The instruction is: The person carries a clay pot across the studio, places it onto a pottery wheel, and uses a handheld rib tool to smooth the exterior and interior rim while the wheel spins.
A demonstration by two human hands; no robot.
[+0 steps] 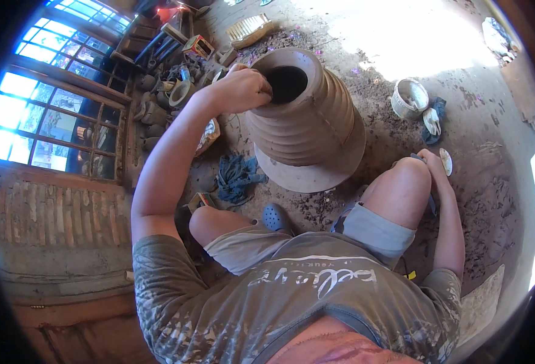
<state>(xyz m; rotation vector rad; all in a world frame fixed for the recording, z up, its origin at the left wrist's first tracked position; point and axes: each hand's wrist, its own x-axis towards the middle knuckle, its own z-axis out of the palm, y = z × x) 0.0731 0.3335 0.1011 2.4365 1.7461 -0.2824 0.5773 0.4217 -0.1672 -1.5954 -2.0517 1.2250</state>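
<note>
A large grey-brown clay pot (297,130) with ridged, coil-like walls and a dark open mouth stands on a round flat base (307,176) in front of me. My left hand (243,88) is at the left side of its rim, fingers curled over the edge toward the opening. Beside my right knee is my right hand (428,159), its fingers bent and partly hidden. Whatever it holds, if anything, I cannot make out. A pale round disc (446,162) shows right beside that wrist. My knees are spread on either side of the pot.
A clay-smeared white bucket (409,100) stands right of the pot, with a dark cloth (437,118) near it. Left of the base lies a crumpled blue-green cloth (237,179). Pots and tools (179,91) crowd beneath the windows. Clay crumbs litter the floor.
</note>
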